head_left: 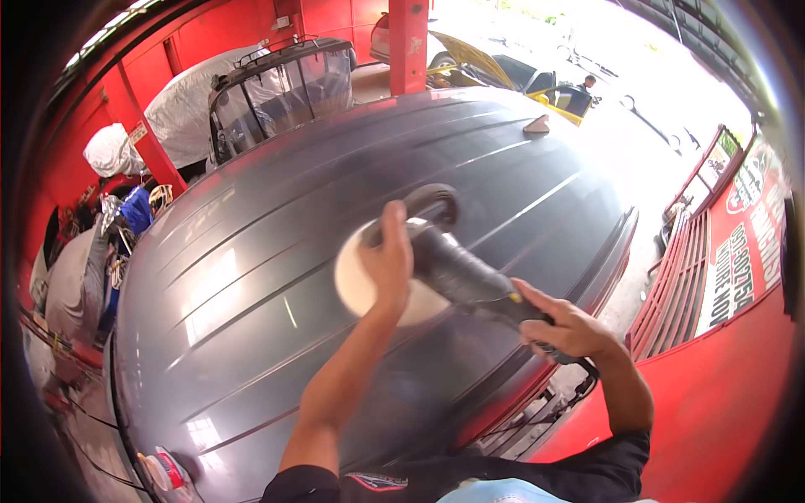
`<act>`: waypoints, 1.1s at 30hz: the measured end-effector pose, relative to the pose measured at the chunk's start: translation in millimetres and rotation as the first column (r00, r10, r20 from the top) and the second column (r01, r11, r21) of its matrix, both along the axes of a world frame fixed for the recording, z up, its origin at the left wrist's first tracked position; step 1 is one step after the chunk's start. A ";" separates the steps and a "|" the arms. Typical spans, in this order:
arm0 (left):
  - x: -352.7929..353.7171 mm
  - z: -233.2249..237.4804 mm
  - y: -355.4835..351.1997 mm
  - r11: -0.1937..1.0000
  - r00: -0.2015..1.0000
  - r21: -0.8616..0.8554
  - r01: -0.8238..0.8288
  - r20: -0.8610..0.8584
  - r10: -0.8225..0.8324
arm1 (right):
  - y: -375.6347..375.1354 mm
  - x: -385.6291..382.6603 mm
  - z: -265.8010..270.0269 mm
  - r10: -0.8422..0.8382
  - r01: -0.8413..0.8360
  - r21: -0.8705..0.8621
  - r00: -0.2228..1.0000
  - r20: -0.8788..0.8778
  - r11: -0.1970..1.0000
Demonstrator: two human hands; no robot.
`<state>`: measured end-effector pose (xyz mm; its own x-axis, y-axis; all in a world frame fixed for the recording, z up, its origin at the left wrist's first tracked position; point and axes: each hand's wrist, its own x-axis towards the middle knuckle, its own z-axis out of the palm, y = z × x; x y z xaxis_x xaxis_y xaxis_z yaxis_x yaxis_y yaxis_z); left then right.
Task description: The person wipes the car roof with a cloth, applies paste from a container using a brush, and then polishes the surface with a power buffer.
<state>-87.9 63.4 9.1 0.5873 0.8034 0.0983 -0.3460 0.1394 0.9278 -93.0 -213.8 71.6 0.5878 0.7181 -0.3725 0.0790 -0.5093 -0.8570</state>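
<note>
A black, grey-bodied car polisher (pixel 461 267) lies across the dark grey vehicle roof (pixel 251 251), its round white pad (pixel 356 285) down against the paint. My left hand (pixel 391 264) is closed on the polisher's head, beside the black loop handle (pixel 444 201); motion blur and the hand itself hide how the fingers wrap. At the rear, my right hand (pixel 572 325) grips the polisher's back handle, where the black cord hangs down. Long raised ribs and bright light reflections run along the roof.
A small antenna fin (pixel 537 124) stands on the roof's far end. A white and red tub (pixel 165 471) sits at the near left edge. Red bench with slats (pixel 671 285) and lettered banner (pixel 738 260) lie to the right. Behind are covered vehicles, a red post (pixel 408 50) and a person (pixel 589 82).
</note>
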 end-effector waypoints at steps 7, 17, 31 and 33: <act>149.3 -10.8 -82.5 0.988 0.984 0.047 0.150 -0.100 -0.145 | -69.1 62.8 3.1 -0.362 0.361 0.034 0.928 0.085 0.932; 247.3 -6.3 -132.1 0.957 0.957 0.229 0.178 -0.268 -0.114 | -108.3 127.6 8.4 -0.515 0.516 0.066 0.857 -0.030 0.854; 4.8 15.0 16.5 0.959 0.954 0.144 -0.244 -0.139 0.264 | 21.6 63.5 26.4 0.008 -0.007 0.010 0.998 -0.059 1.000; -26.3 9.8 37.3 0.960 0.958 0.053 -0.274 -0.071 0.277 | 50.5 46.7 32.4 0.056 -0.059 -0.041 0.997 -0.056 0.997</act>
<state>-114.2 100.7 18.9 0.3511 0.9311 0.0991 -0.2928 0.0087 0.9561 -46.3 -163.4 104.1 0.5239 0.7329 -0.4341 0.0628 -0.5415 -0.8384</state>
